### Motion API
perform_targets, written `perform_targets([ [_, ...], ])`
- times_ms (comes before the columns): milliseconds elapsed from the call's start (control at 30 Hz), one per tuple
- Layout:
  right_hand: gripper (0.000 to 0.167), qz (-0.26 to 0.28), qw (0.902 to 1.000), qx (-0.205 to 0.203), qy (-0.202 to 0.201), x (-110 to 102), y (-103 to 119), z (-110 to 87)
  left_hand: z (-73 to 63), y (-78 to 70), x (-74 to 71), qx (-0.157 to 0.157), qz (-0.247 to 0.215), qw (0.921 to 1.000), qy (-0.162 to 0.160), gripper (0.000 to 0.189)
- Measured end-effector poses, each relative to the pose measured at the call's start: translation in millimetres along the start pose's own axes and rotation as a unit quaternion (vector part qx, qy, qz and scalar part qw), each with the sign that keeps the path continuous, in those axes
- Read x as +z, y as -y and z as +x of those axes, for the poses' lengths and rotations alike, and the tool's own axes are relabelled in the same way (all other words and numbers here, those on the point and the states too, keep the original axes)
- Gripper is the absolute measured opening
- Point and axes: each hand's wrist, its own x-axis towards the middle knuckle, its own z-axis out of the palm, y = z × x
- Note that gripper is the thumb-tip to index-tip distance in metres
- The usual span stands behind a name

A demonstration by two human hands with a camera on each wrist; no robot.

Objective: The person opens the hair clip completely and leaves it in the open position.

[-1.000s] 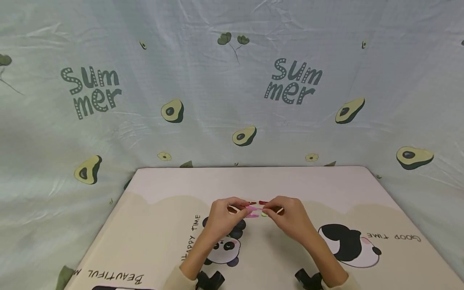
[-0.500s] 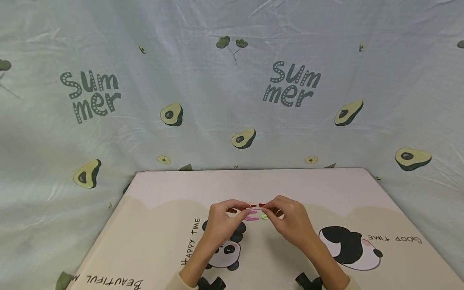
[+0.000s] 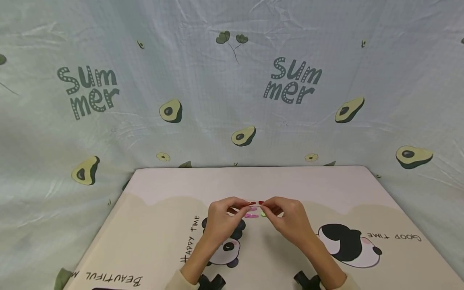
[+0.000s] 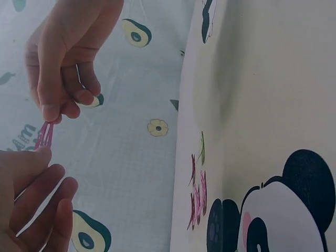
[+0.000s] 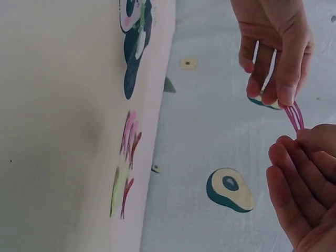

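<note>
A pink snap hair clip is held above the table, stretched between both hands. My left hand pinches one end between thumb and forefinger. The thumb and fingertips of my right hand pinch the opposite end. In the right wrist view the clip looks slightly bowed, with slots between its thin strips. Behind and below the hands, more hair clips lie on the table: pink ones, a red one at the left, another red one and a light green one, partly hidden by fingers.
The table has a pale cover printed with a panda, a dog's head and lettering. A curtain with avocado prints hangs behind the far edge. Black wrist mounts sit below the forearms.
Both hands keep their pinch on the pink hair clip and stay nearly in place. From the head, the clip now shows as a thinner, curved line than a second ago.
</note>
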Motion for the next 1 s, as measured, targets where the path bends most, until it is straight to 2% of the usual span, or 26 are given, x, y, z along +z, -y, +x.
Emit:
perform_targets([
  [300, 0.017, -0.01, 0.9994, -0.029, -0.014, 1.7, -2.0, -1.3, 2.6, 2.1, -1.0, 0.08, 0.036, 0.996, -0.016, 0.013],
  [533, 0.019, -0.02, 0.9974, -0.063, -0.03, 0.8, -6.2, -1.0, 2.6, 3.8, 1.7, 0.122, 0.058, 0.9903, -0.032, 0.012],
  [1000, 0.025, -0.02, 0.9899, -0.127, -0.06, 3.1, -6.1, -1.3, 0.2, 6.1, 2.1, 0.168, 0.085, 0.9802, -0.061, 0.014],
])
